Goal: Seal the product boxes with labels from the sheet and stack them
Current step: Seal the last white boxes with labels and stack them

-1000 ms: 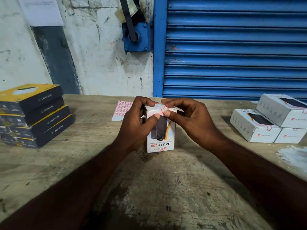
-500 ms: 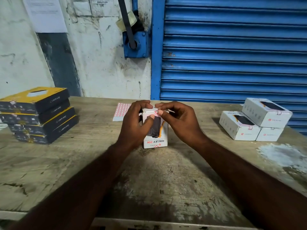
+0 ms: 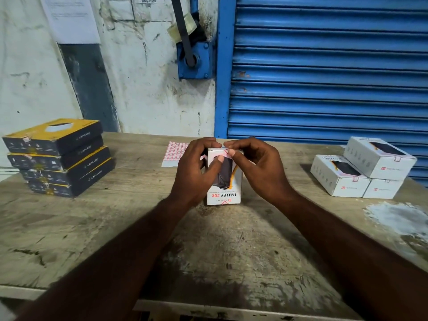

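A white product box (image 3: 228,192) printed "HALLEY 20K" stands on end at the middle of the wooden table (image 3: 92,228). My left hand (image 3: 194,171) grips its left side, thumb across the front. My right hand (image 3: 257,167) curls over the top right corner, its thumb pressing a small red-edged label (image 3: 224,152) onto the top front edge. The label sheet (image 3: 174,152), a grid of red-bordered stickers, lies flat just behind my left hand, partly hidden by it.
Three white boxes (image 3: 361,172) with labels on them are stacked at the right, one lying on two. Several dark and yellow boxes (image 3: 58,158) are stacked at the left. A white wall and a blue roller shutter (image 3: 324,77) stand behind the table.
My hands stay on the box top while the right thumb presses the label down over the edge. The view has pulled back and tilted, so the table's near edge shows.
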Motion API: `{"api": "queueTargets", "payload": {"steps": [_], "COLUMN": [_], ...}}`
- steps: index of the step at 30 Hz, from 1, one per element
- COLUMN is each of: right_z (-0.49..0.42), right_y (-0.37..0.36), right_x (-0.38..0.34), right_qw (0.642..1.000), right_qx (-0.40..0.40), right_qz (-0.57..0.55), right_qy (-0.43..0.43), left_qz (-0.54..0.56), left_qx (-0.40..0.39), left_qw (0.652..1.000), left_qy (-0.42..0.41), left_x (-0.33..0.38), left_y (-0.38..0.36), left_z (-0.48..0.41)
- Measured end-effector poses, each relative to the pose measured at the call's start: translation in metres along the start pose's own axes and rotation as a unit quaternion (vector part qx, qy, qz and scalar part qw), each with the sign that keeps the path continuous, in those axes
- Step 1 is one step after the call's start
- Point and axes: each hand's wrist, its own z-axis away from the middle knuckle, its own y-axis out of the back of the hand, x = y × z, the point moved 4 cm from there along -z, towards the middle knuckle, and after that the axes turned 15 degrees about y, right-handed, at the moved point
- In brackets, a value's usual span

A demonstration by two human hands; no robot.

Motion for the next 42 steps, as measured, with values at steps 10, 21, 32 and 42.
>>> {"api": "queueTargets", "payload": {"steps": [10, 21, 32, 42], "right_z": [-0.005, -0.005, -0.010, -0.011], "right_y": [0.006, 0.012, 0.014, 0.014], "right_x": [-0.010, -0.004, -0.008, -0.006], "right_qw": [0.997, 0.993, 0.978, 0.982], "right_qx": [0.054, -0.003, -0.069, -0.076], "right_qz": [0.031, 0.110, 0.176, 0.161], "right_qy": [0.035, 0.041, 0.088, 0.068], "left_qz": [0.015, 0.012, 0.006, 0.009], "left_qx": [0.002, -0.011, -0.029, -0.029], "left_qw": [1.000, 1.000, 0.999, 0.999], "left_qy": [0.016, 0.015, 0.012, 0.016], "left_x": [-0.001, 0.005, 0.007, 0.004], "left_y": [0.002, 0.002, 0.002, 0.002], "left_z": [-0.001, 0.001, 0.001, -0.001]}}
